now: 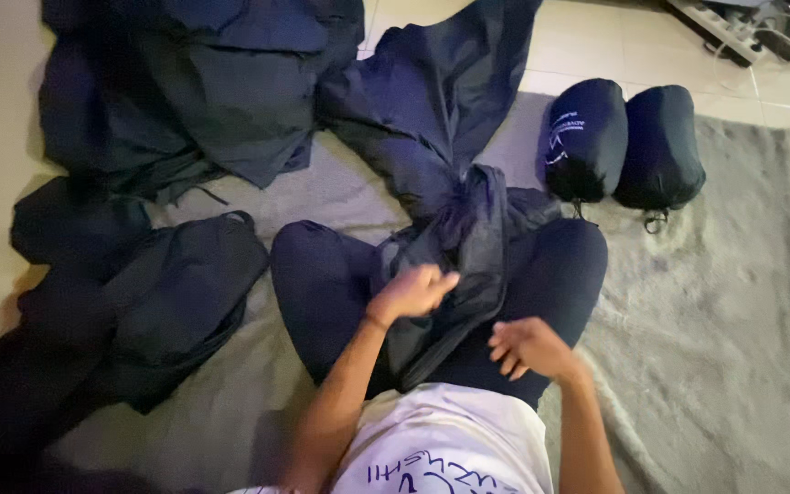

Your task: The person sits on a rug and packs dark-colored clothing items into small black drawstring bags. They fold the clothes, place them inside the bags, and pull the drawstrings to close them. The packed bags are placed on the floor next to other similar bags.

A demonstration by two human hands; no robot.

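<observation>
I sit cross-legged on a grey rug (706, 302) with a dark navy jacket (450, 119) trailing from my lap out across the floor. My left hand (411, 293) is blurred and closed on the jacket's bunched fabric over my lap. My right hand (525, 348) hovers over my right thigh next to the fabric's edge, fingers curled and apart, with nothing in it.
Two stuffed dark pouches (585, 137) (658, 146) lie side by side at the rug's far right. A heap of dark jackets (203, 82) covers the far left, and more dark garments (139, 302) lie at my left. A power strip (724, 27) sits on the tiles.
</observation>
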